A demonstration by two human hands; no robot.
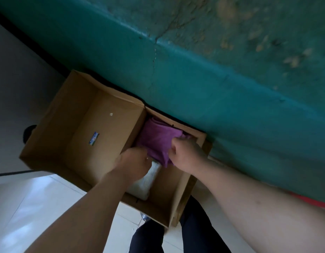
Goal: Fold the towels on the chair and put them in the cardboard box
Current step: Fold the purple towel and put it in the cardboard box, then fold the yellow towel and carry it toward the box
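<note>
An open cardboard box (54, 136) sits on the floor against the wall, its flaps spread out. Inside it lies a folded purple towel (156, 137), held low in the box over a white towel (145, 181) that shows beneath it. My left hand (134, 163) grips the purple towel's near left edge, fingers curled under it. My right hand (185, 152) grips its right edge with curled fingers. The chair is out of view.
A teal painted wall (212, 70) with worn patches runs directly behind the box. Pale floor tiles (30, 207) lie in front. My dark trouser legs (194, 234) stand at the box's near corner. A small sticker (94, 138) marks the left flap.
</note>
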